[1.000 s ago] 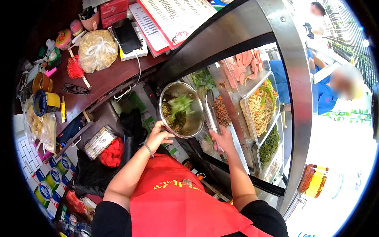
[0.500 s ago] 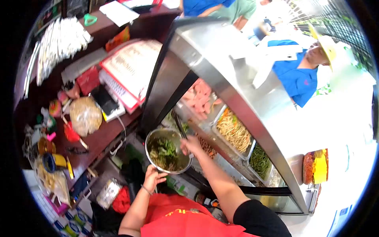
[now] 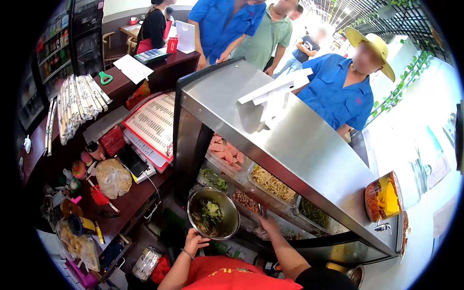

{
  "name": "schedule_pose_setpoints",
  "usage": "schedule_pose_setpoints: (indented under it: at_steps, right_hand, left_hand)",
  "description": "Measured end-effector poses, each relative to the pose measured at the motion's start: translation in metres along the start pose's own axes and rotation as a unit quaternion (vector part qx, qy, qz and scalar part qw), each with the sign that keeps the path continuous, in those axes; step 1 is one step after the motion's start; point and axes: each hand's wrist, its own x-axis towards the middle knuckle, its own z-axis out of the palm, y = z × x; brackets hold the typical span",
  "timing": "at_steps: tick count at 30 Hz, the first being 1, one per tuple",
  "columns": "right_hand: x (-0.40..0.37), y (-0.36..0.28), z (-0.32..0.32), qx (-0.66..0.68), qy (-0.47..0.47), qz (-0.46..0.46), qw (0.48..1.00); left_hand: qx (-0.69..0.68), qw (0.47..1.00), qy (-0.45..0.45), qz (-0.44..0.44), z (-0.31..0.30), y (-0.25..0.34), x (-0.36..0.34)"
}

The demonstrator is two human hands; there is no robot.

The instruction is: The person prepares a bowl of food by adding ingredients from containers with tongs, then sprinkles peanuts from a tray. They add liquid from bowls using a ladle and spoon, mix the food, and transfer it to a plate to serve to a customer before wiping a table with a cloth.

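Note:
A steel bowl (image 3: 231,202) of mixed greens and a pale minced-looking topping is tilted in front of the display case. My left hand (image 3: 194,241) has its fingers on the bowl's lower left rim, supporting it. To the right of the bowl, my right hand (image 3: 267,226) is closed around a dark utensil (image 3: 261,210) at the edge of the case, by the peanuts (image 3: 245,200). What the utensil's tip touches is hard to make out. Behind are trays of pink slices (image 3: 226,153), pale noodle-like strips (image 3: 271,183) and green strips (image 3: 314,212).
A steel display case (image 3: 212,104) stands ahead, with people in blue shirts beyond it. On its right end is a jar of red food (image 3: 374,199). The dark counter (image 3: 140,193) at left holds menus (image 3: 153,126), wrapped chopsticks (image 3: 79,106) and a bag (image 3: 113,179).
My right hand has left the bowl with the utensil and moved right toward the trays. A pale topping now shows on the greens. The camera view has tilted up toward the people.

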Motion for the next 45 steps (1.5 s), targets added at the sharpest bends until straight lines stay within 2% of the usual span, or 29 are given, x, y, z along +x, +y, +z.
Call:
schedule_pose_setpoints:
  at_steps: [2, 4, 8, 10, 11, 13, 15, 17, 19, 20, 22, 24, 27, 29, 32, 36, 38, 39, 41, 42, 43, 45]
  right_hand:
    - [0.025, -0.002, 0.009, 0.042, 0.016, -0.02, 0.999]
    - [0.042, -0.006, 0.01, 0.145, -0.033, -0.045, 0.988]
    - [0.083, 0.036, 0.003, 0.237, -0.087, -0.038, 0.967]
    - [0.061, 0.048, -0.013, 0.209, -0.103, -0.116, 0.966]
    - [0.048, 0.053, -0.023, 0.209, -0.101, -0.114, 0.966]
    - [0.018, 0.066, -0.041, 0.11, -0.198, -0.138, 0.964]
    - [-0.029, 0.058, -0.055, 0.066, -0.198, -0.135, 0.969]
    - [-0.035, 0.06, -0.06, 0.018, -0.199, -0.131, 0.971]
    - [-0.013, 0.078, -0.054, 0.088, -0.163, -0.132, 0.974]
    - [-0.005, 0.072, -0.052, 0.023, -0.144, -0.101, 0.984]
    - [-0.01, 0.04, -0.036, -0.042, -0.033, -0.068, 0.996]
    - [0.013, 0.025, -0.023, -0.114, -0.04, -0.098, 0.988]
    - [0.038, 0.015, -0.001, -0.043, -0.057, -0.092, 0.993]
    - [0.068, 0.029, 0.003, 0.098, -0.129, -0.099, 0.982]
    - [0.073, 0.046, -0.01, 0.149, -0.125, -0.103, 0.975]
    - [-0.002, 0.047, -0.042, 0.092, -0.176, -0.173, 0.965]
    - [-0.037, 0.046, -0.052, -0.041, -0.184, -0.19, 0.964]
    - [-0.042, 0.045, -0.053, -0.041, -0.183, -0.19, 0.964]
    - [-0.046, 0.044, -0.054, -0.061, -0.107, -0.153, 0.98]
    - [-0.037, 0.041, -0.05, -0.089, -0.067, -0.101, 0.989]
    - [-0.025, 0.039, -0.043, -0.084, -0.061, -0.105, 0.989]
    - [0.001, 0.037, -0.029, -0.156, -0.071, -0.056, 0.984]
  left_hand:
    - [0.009, 1.0, -0.004, -0.017, 0.007, -0.003, -0.005]
    - [0.014, 0.999, -0.011, -0.047, 0.011, -0.008, -0.008]
    - [0.004, 0.997, -0.033, -0.073, 0.022, -0.017, -0.011]
    - [0.002, 0.996, -0.035, -0.081, 0.024, -0.022, -0.007]
    - [-0.003, 0.995, -0.036, -0.088, 0.025, -0.026, -0.005]
    - [0.004, 0.995, -0.038, -0.089, 0.03, -0.026, -0.005]
    - [0.008, 0.995, -0.04, -0.088, 0.033, -0.029, -0.003]
    - [-0.005, 0.996, -0.033, -0.088, 0.032, -0.035, 0.0]
    - [0.001, 0.995, -0.041, -0.086, 0.031, -0.035, -0.001]
    - [0.001, 0.996, -0.038, -0.083, 0.033, -0.034, -0.003]
    - [-0.002, 0.996, -0.037, -0.08, 0.031, -0.037, -0.002]
    - [0.007, 0.996, -0.04, -0.078, 0.03, -0.041, -0.003]
    - [0.011, 0.996, -0.045, -0.076, 0.031, -0.042, 0.0]
    - [-0.001, 0.997, -0.036, -0.073, 0.034, -0.038, -0.004]
    - [-0.001, 0.996, -0.042, -0.072, 0.036, -0.036, -0.004]
    - [-0.001, 0.996, -0.044, -0.075, 0.035, -0.038, -0.002]
    - [-0.003, 0.996, -0.041, -0.077, 0.033, -0.04, -0.001]
    - [-0.003, 0.996, -0.037, -0.079, 0.032, -0.041, 0.0]
    - [-0.007, 0.996, -0.039, -0.082, 0.031, -0.043, 0.0]
    - [-0.008, 0.996, -0.041, -0.084, 0.031, -0.044, 0.001]
    - [-0.004, 0.996, -0.047, -0.081, 0.031, -0.043, 0.002]
    - [0.002, 0.996, -0.035, -0.085, 0.033, -0.044, -0.002]
